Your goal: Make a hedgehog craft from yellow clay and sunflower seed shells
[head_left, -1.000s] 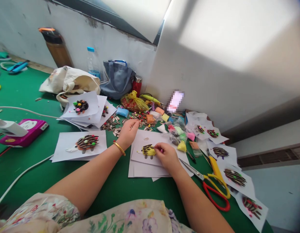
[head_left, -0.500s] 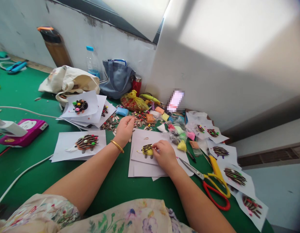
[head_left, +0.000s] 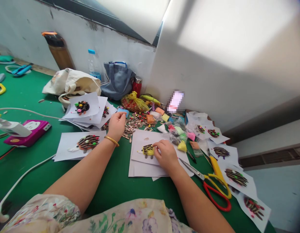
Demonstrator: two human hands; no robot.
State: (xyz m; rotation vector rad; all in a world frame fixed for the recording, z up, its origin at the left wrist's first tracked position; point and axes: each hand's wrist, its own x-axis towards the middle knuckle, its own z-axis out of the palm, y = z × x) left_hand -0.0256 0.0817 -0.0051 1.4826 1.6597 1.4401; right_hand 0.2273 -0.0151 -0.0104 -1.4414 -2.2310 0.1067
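1. One yellow, clay-like hedgehog shape with dark, striped spikes lies on the top sheet of a stack of white paper, in the middle of the green tabletop.
2. One loose pale seed rests on that sheet, above the hedgehog.
3. At least three hedgehog pictures on white paper show at the left, one partly covered; five more run down the right side.
4. One pair of steel scissors with one red and one yellow handle loop lies right of the stack, its tips on the paper.
5. The striped seeds in the heap are too many to count.
6. The right hand rests on the paper, thumb and fingers drawn close together at the hedgehog's rear end; whether they pinch anything, I cannot tell.
7. The left hand is loosely curled by the heap, near one blue packet; its fingertips are unclear, so I cannot tell if it holds anything.
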